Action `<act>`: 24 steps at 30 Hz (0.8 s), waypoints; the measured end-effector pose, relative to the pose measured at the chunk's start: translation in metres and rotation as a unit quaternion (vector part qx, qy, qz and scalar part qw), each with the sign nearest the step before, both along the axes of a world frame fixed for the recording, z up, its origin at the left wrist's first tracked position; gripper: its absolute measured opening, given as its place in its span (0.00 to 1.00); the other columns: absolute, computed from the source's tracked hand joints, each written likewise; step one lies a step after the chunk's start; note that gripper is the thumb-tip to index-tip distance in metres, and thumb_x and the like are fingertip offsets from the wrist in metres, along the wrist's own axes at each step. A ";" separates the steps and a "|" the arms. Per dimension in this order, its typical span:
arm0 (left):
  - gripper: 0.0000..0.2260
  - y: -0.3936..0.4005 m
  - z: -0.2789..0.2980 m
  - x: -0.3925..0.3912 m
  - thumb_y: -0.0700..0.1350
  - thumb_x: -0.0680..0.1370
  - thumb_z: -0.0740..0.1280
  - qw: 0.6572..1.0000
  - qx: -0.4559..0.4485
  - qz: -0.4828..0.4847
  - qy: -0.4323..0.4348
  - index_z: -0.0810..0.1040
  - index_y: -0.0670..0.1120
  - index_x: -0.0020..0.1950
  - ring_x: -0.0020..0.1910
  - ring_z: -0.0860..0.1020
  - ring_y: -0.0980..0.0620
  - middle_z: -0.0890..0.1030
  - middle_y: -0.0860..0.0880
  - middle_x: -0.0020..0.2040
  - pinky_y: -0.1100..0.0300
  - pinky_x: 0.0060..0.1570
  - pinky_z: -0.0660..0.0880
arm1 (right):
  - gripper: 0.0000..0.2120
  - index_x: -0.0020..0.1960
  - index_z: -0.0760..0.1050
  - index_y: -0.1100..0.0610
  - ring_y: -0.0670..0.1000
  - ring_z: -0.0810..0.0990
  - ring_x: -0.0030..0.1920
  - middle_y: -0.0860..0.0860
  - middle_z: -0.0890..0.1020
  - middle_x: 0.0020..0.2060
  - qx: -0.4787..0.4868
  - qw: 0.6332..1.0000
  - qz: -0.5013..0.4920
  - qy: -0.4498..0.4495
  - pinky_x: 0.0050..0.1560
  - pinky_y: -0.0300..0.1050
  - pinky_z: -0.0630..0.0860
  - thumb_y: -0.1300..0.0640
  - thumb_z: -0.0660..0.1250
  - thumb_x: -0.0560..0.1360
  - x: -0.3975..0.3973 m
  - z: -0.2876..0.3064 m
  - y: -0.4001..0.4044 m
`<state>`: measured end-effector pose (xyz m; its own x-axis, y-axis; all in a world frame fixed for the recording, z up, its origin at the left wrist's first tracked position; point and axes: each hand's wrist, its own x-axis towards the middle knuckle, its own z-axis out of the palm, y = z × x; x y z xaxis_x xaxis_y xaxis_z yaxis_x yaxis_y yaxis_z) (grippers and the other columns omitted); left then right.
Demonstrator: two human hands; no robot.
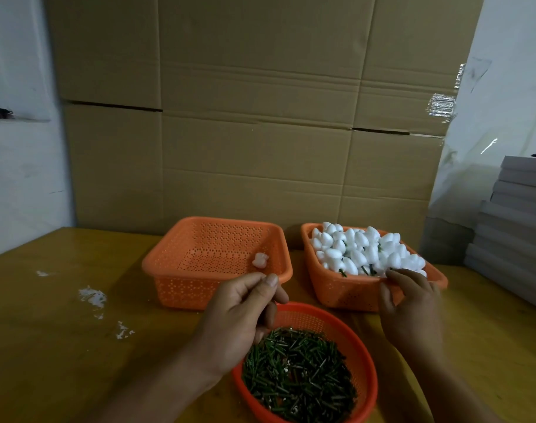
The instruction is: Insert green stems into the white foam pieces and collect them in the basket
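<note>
Above the stem basket (356, 337), left hand (239, 315) pinches something unseen; right hand (411, 306) rests loose-fingered
Foam pieces (364, 250) look light, crushable: hold bodies gently

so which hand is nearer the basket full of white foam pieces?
Right. The right hand touches the full basket's near rim; the left hand is off to its left, above the stem basket.

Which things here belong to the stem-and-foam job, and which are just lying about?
Job: round orange basket of green stems; full square orange basket of white foam pieces; near-empty square orange basket.

Lying about: white foam crumbs; brown cardboard sheets; stacked grey boards.
</note>
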<state>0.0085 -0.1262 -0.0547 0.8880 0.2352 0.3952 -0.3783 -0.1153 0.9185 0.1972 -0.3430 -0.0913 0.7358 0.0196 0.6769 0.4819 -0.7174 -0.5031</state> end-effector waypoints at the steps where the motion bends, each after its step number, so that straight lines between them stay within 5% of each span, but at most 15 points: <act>1: 0.16 0.000 0.000 0.000 0.55 0.77 0.63 1.000 -0.002 0.001 -0.001 0.80 0.45 0.41 0.25 0.70 0.54 0.74 0.48 0.30 0.66 0.26 0.67 | 0.13 0.60 0.81 0.60 0.59 0.74 0.60 0.57 0.81 0.59 0.016 1.000 0.002 0.000 0.58 0.53 0.71 0.61 0.70 0.75 0.000 0.000 -0.001; 7: 0.14 0.004 0.004 -0.001 0.55 0.76 0.63 1.000 -0.002 0.018 -0.006 0.76 0.47 0.37 0.26 0.70 0.55 0.74 0.48 0.30 0.68 0.26 0.68 | 0.13 0.60 0.81 0.59 0.57 0.78 0.54 0.56 0.82 0.56 0.112 0.994 0.012 0.012 0.55 0.62 0.77 0.62 0.67 0.76 -0.005 0.006 -0.003; 11: 0.14 0.023 0.016 0.003 0.49 0.81 0.63 0.997 -0.007 0.076 -0.009 0.77 0.51 0.36 0.27 0.72 0.53 0.76 0.48 0.32 0.63 0.25 0.68 | 0.12 0.58 0.82 0.58 0.52 0.78 0.45 0.53 0.83 0.50 0.149 0.988 0.038 -0.005 0.46 0.49 0.75 0.63 0.67 0.77 -0.016 0.015 0.003; 14: 0.10 0.051 0.031 0.020 0.42 0.83 0.62 0.990 0.017 0.141 -0.006 0.74 0.45 0.42 0.27 0.73 0.52 0.78 0.48 0.32 0.61 0.24 0.69 | 0.13 0.60 0.81 0.54 0.44 0.78 0.40 0.43 0.81 0.40 0.168 0.982 0.092 -0.006 0.38 0.40 0.71 0.62 0.67 0.77 -0.035 0.024 0.013; 19: 0.10 0.088 0.049 0.069 0.33 0.81 0.58 0.968 0.132 0.192 0.097 0.75 0.45 0.49 0.30 0.77 0.53 0.81 0.44 0.40 0.61 0.27 0.74 | 0.15 0.60 0.75 0.42 0.41 0.82 0.40 0.43 0.84 0.35 0.127 0.973 0.191 -0.011 0.38 0.40 0.77 0.56 0.65 0.75 -0.072 0.032 0.027; 24: 0.09 0.104 0.049 0.114 0.38 0.82 0.64 0.912 0.297 0.152 0.239 0.77 0.50 0.59 0.42 0.81 0.49 0.81 0.46 0.51 0.54 0.41 0.81 | 0.14 0.58 0.78 0.42 0.45 0.82 0.33 0.46 0.83 0.33 0.113 0.966 0.227 -0.053 0.32 0.44 0.78 0.56 0.67 0.75 -0.091 0.033 0.037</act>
<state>0.1229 -0.0219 -0.0059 0.9215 0.3701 0.1180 0.1814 -0.6787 0.7117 0.1062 -0.3057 -0.0579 0.6123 0.1678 0.7726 0.7786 -0.2976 -0.5524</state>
